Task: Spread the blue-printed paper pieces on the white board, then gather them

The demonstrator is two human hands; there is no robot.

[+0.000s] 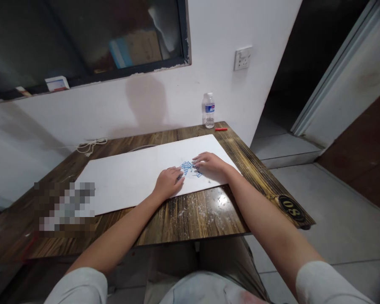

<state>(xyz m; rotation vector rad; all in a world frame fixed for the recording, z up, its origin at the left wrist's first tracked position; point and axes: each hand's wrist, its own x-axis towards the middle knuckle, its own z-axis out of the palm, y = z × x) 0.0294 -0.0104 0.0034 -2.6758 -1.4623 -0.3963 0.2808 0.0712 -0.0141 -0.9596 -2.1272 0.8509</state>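
Observation:
A large white board (129,177) lies on a dark wooden table (190,215). On its right part sits a small cluster of blue and white pieces (187,167). My left hand (168,182) rests on the board just left of the cluster, fingers curled, with something thin and dark at its fingertips that I cannot name. My right hand (210,162) lies on the board at the cluster's right side, fingers stretched flat and touching the pieces.
A water bottle (209,110) stands at the table's far right by the wall, a red pen (221,129) beside it. A white cord (91,146) lies at the far left. A round "08" tag (291,208) marks the right corner. An open doorway is right.

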